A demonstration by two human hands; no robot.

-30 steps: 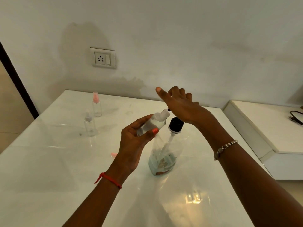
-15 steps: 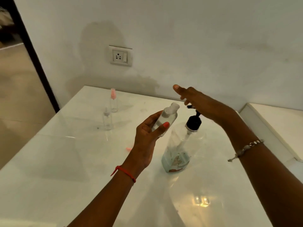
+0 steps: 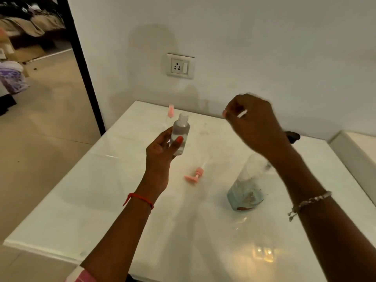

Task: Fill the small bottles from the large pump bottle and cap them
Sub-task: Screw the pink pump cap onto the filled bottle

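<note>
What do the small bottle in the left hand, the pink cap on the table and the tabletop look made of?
The small bottle is probably clear plastic; liquid shows through its wall. The pink cap looks opaque moulded plastic, evenly coloured. The tabletop is glossy white, perhaps glass or polished stone; it mirrors a lamp's glare.

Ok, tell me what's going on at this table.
A person is filling small bottles. The left hand holds a small bottle upright, uncapped and partly full of clear liquid. The right hand is raised, fingers curled, above the large pump bottle standing on the table; whether it pinches anything is too blurred to tell. A pink cap lies loose on the table.
</note>
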